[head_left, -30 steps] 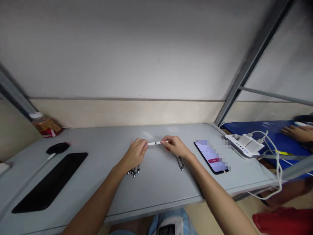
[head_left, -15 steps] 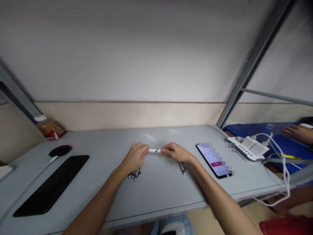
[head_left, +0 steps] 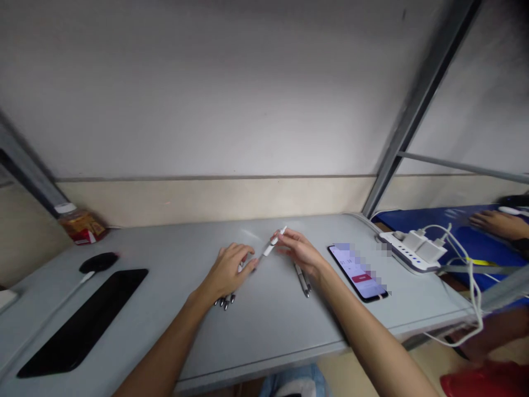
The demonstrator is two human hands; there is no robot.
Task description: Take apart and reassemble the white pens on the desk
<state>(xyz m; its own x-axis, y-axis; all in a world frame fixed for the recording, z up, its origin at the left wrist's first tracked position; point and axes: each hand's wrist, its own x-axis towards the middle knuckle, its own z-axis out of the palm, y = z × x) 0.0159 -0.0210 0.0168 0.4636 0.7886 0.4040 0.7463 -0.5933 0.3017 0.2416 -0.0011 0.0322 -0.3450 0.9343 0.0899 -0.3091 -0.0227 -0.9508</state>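
Observation:
A white pen [head_left: 269, 248] is tilted in the fingers of my right hand [head_left: 303, 251], its upper end pointing away to the right. Its lower end looks grey and blurred. Close to that end is the thumb of my left hand [head_left: 231, 270]; whether they touch I cannot tell. The left fingers are apart and curve over the desk. Several pens with metal tips [head_left: 225, 302] lie partly hidden beneath my left hand and wrist. Beside my right wrist, grey pens [head_left: 302, 282] rest on the desk, their upper ends covered by the hand.
On the grey desk [head_left: 264, 336] lie a lit phone [head_left: 357, 273], a power strip [head_left: 407, 252] with chargers and white cables, a black slab [head_left: 85, 320] and a black oval object [head_left: 98, 262]. A labelled jar [head_left: 82, 223] stands back left. Another person's hand [head_left: 500, 223] rests on a blue surface.
My left hand has let go of the white pen and its fingers have spread. The pen has swung from level to slanting in my right hand. The view has shifted slightly.

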